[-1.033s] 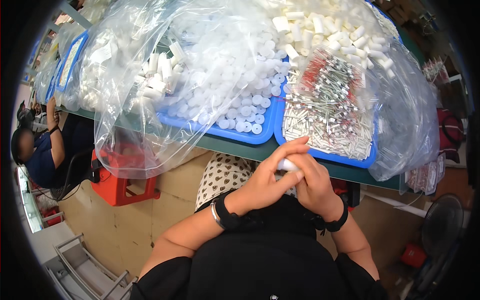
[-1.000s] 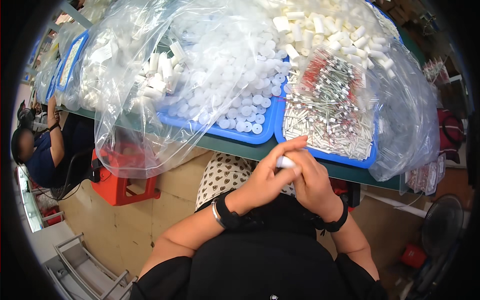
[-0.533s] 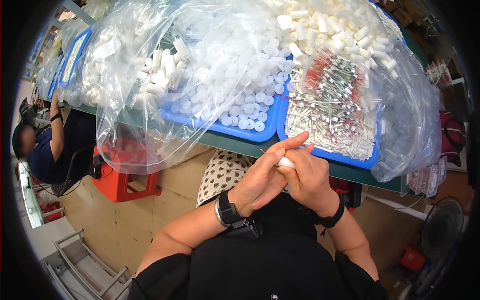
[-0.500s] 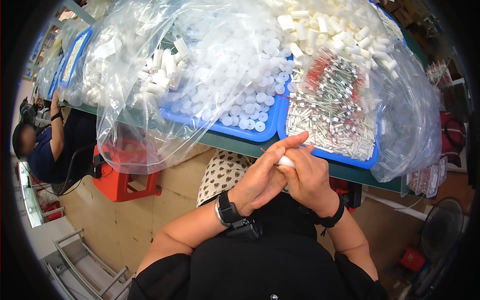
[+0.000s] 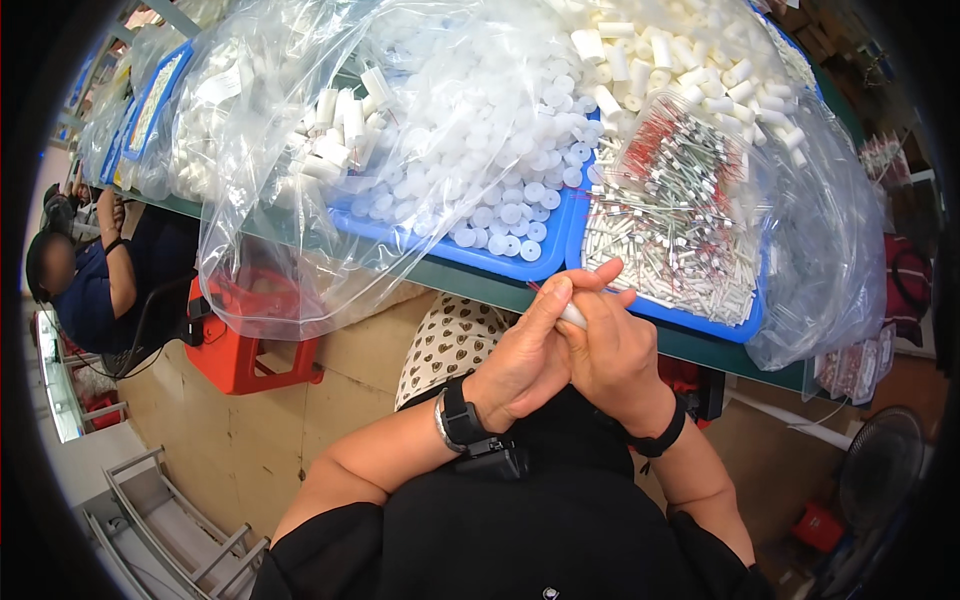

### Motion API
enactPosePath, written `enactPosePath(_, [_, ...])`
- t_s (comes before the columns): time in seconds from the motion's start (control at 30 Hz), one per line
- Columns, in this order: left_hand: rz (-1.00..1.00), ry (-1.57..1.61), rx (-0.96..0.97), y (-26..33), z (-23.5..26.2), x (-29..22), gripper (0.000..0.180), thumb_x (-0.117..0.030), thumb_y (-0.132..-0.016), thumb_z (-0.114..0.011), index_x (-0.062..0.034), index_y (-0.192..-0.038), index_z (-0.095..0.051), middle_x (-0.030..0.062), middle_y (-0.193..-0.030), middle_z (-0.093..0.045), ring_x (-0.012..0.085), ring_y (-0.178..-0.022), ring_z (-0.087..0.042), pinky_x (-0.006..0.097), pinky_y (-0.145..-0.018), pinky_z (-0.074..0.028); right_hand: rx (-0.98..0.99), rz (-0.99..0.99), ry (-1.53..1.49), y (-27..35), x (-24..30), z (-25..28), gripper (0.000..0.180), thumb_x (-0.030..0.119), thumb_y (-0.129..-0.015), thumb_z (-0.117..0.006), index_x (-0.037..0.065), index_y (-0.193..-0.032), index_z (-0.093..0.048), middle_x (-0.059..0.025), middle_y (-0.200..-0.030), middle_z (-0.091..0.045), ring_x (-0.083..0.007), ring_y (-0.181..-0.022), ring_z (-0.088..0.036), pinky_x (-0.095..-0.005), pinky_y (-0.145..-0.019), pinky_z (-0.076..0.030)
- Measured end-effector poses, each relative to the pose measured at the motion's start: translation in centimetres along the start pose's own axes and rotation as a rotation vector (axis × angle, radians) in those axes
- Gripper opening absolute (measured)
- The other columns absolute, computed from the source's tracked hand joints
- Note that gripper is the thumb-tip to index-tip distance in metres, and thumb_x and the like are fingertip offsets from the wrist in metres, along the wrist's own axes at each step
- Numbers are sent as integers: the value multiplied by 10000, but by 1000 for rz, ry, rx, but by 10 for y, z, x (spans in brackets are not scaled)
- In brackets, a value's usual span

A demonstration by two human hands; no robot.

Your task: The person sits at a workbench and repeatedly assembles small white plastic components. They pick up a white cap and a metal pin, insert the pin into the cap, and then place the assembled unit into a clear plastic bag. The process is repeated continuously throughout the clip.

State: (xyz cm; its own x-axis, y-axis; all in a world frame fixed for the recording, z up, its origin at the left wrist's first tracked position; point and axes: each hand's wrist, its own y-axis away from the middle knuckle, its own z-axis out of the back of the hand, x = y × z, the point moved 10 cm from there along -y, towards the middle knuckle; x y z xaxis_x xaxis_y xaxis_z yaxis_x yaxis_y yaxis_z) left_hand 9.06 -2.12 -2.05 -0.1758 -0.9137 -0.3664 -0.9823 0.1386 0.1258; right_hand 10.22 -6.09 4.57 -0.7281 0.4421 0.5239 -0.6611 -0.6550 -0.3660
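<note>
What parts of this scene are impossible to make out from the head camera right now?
- Small white piece: mostly covered by the left hand and right hand; its shape is unclear.
- Each hand's grip: fingers overlap, so who holds it cannot be told.
- Thin parts in the right blue tray: too small, blurred by the clear bag.
- Floor fan: cut off by the dark fisheye rim.

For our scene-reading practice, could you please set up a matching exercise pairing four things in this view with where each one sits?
Things:
1. small white tube
2. round white caps
3. thin rods with red and white ends
4. red stool

Places:
A. in the right-hand blue tray
B. on the floor under the table
C. between the left hand and right hand
D. in the middle blue tray

Pairs: 1-C, 2-D, 3-A, 4-B
</note>
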Motion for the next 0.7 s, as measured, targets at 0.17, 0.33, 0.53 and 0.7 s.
enactPosePath(0.17, [2,6,-50,-6,5,-7,552,-473,-1045,-278,-88,-1434,-344,119,-1524,-330,311,-1378,-375,442,-1131,-356,-83,-109,-204,-8,-10,-2,229,73,-931,-604,-9,-1126,-516,-194,-907,-622,-364,-776,-628,-405,-647,-496])
enactPosePath(0.33, [-68,-208,-22,-3,6,-13,627,-519,-1031,-243,-73,-1469,-296,135,-1519,-331,306,-1348,-413,435,-1113,-377,-13,-185,-355,-9,-10,-4,207,74,-960,-553,-7,-1142,-498,-210,-905,-631,-409,-774,-635,-433,-642,-504])
enactPosePath(0.53, [-44,-310,-92,2,8,-19,653,-520,-1036,-241,-71,-1510,-231,157,-1531,-313,298,-1315,-453,425,-1094,-397,83,-446,-712,0,-34,-29,194,131,-999,-524,-14,-1128,-510,-109,-840,-617,-226,-641,-594,-337,-559,-464])
enactPosePath(0.7, [-23,-304,-65,0,8,-31,659,-517,-1037,-255,-68,-1520,-233,161,-1529,-322,294,-1336,-432,434,-1091,-405,255,-856,-1469,9,-31,-55,333,287,-1059,-405,-8,-1157,-523,-25,-750,-528,-33,-479,-377,-170,-438,-326])
